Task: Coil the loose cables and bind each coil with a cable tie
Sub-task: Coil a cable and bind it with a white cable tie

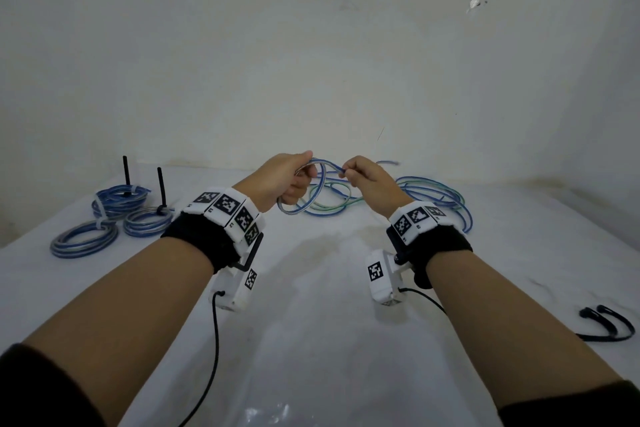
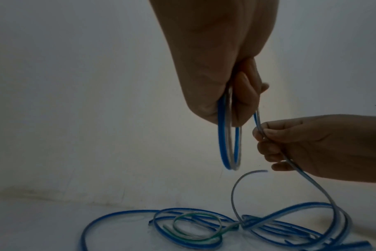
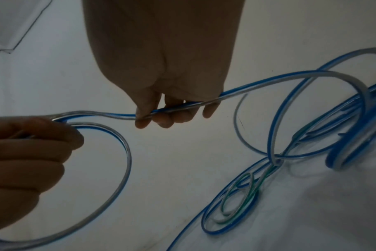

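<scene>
My left hand (image 1: 294, 180) grips a small hanging loop of blue-and-clear cable (image 1: 301, 198), raised above the white table. The same loop (image 2: 227, 144) dangles under my left hand (image 2: 227, 95) in the left wrist view. My right hand (image 1: 360, 177) pinches the run of that cable just right of the loop. In the right wrist view the cable (image 3: 178, 107) passes through the curled fingers of my right hand (image 3: 167, 115) towards my left hand (image 3: 32, 149). A tangle of loose blue and green-striped cables (image 1: 415, 194) lies on the table behind and right of my hands.
Three bound coils (image 1: 114, 218) lie at the table's back left, near two upright black cable ties (image 1: 161, 189). More black ties (image 1: 609, 326) lie at the right near edge. A white wall (image 1: 311, 62) stands close behind the table (image 1: 311, 322).
</scene>
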`<move>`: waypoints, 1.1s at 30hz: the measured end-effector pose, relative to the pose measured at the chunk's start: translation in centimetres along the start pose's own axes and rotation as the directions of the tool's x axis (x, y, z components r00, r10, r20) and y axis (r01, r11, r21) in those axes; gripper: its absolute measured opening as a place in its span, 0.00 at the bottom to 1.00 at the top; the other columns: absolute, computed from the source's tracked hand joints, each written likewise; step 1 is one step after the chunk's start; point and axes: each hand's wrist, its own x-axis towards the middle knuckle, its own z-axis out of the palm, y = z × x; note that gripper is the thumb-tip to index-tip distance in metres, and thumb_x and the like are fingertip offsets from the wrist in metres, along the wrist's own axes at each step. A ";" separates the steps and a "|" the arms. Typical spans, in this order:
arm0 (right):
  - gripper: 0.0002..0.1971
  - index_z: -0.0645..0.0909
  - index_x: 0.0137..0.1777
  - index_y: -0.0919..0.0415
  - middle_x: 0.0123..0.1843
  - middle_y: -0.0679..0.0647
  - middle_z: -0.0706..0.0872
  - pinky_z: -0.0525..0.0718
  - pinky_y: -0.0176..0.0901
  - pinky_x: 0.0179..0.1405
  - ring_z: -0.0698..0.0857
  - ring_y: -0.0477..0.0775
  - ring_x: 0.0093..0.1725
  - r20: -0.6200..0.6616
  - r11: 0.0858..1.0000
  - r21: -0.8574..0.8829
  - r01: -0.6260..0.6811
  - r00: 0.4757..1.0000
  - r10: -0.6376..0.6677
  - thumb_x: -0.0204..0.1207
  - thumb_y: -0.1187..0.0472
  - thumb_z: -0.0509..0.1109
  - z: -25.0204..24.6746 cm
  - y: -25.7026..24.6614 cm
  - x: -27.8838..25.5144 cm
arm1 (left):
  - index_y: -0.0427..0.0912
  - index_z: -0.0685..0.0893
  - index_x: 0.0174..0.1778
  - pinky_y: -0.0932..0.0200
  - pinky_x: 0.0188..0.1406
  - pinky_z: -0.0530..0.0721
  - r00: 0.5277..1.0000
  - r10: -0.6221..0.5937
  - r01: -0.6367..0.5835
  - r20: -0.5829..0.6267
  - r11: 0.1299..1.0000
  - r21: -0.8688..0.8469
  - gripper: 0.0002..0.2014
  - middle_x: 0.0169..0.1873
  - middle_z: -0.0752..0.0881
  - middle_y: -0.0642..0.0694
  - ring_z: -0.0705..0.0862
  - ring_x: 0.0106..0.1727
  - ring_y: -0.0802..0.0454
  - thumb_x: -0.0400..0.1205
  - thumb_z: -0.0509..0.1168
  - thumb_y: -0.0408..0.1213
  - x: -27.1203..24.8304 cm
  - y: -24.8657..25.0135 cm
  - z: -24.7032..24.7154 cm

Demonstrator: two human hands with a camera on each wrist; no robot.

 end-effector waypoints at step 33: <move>0.07 0.85 0.52 0.69 0.45 0.59 0.83 0.71 0.32 0.42 0.79 0.49 0.42 -0.410 0.994 -0.041 -0.097 0.909 0.072 0.78 0.68 0.67 0.9 3.1 -0.2 | 0.45 0.67 0.33 0.68 0.20 0.64 0.947 0.321 -0.252 -0.018 0.706 -0.662 0.19 0.18 0.67 0.54 0.64 0.19 0.59 0.89 0.43 0.45 0.5 2.6 1.5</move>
